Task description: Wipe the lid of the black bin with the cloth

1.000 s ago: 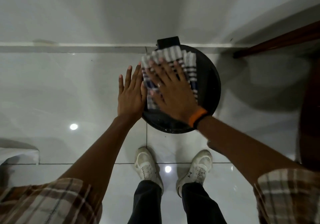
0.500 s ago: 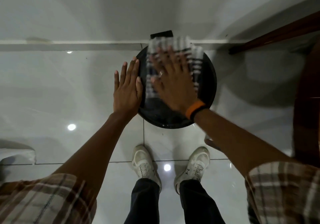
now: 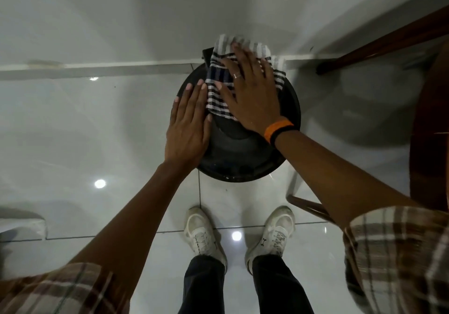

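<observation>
The round black bin lid (image 3: pixel 243 158) lies below me on the white tiled floor, against the wall. A white cloth with dark stripes (image 3: pixel 218 92) is spread over the lid's far half and hangs past its back edge. My right hand (image 3: pixel 252 95) presses flat on the cloth, fingers spread, with an orange and black band on the wrist. Flat on the lid's left rim rests my left hand (image 3: pixel 188 126), fingers together, just touching the cloth's edge. The black hinge part at the back (image 3: pixel 206 55) is mostly hidden by the cloth.
Dark wooden furniture (image 3: pixel 427 129) stands close on the right, with a leg (image 3: pixel 308 207) near my right arm. My two white shoes (image 3: pixel 201 233) stand just in front of the bin. A white skirting (image 3: pixel 97 66) runs along the wall. A white object (image 3: pixel 21 224) sits at the left edge.
My right hand has pushed the cloth away from me toward the back edge of the lid. The left hand has shifted right onto the lid's left rim.
</observation>
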